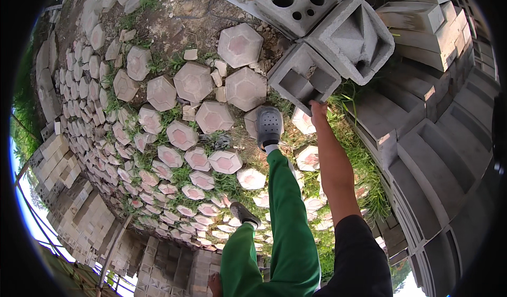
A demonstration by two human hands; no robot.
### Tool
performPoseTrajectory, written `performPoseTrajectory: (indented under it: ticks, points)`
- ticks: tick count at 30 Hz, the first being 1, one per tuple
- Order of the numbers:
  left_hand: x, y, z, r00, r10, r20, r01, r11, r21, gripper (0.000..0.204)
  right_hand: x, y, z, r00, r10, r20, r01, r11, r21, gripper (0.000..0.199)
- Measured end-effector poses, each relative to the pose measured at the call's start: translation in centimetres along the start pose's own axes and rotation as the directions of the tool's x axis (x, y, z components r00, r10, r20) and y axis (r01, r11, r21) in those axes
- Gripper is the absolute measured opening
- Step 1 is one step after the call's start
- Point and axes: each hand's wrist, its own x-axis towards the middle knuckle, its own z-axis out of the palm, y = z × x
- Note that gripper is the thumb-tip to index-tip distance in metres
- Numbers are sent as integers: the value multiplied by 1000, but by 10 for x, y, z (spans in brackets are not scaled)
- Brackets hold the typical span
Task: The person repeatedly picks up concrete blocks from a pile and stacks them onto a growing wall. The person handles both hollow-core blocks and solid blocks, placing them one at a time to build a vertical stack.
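One divided concrete block [303,87] sits at the near end of a cluster, close against a round-holed block [300,0] and a triangle-patterned block [355,39]. The right hand [318,112] grips its nearest corner, fingertips hard to make out. Hexagonal pavers [215,117] leave open room leftward; stacked blocks [422,112] hem the right. Cut off low, the left hand [214,285] shows too little to tell its pose.

the hollow concrete block [304,81] ahead of you is grey and squarish, its open face turned toward you, inner walls parting its recesses; it is slightly right of your centre, one corner pointing your way.
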Motion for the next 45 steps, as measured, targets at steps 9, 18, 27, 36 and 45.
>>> performPoseTrajectory:
  ticks: [9,18,27,36,45]
  points:
    - [3,-74,54,999,-26,23,32,958,-285,34,-133,-83,-15,858,513,13,-502,845,-183,42]
    - [5,-144,99,978,-63,-199,-98,701,-706,39,-444,-20,-120,730,682,46,-533,610,-586,37]
    - [-12,-209,-31,741,556,377,377,121,-918,92,-806,21,-194,692,500,520,557,88,-826,37]
    - [-104,-379,-67,997,-63,35,-9,-595,-804,78,-960,174,-171,88,825,558,809,268,-524,67]
    - [-65,-529,-55,901,-433,-18,-408,-833,-373,72,-1165,357,-171,49,996,79,801,8,-598,76]
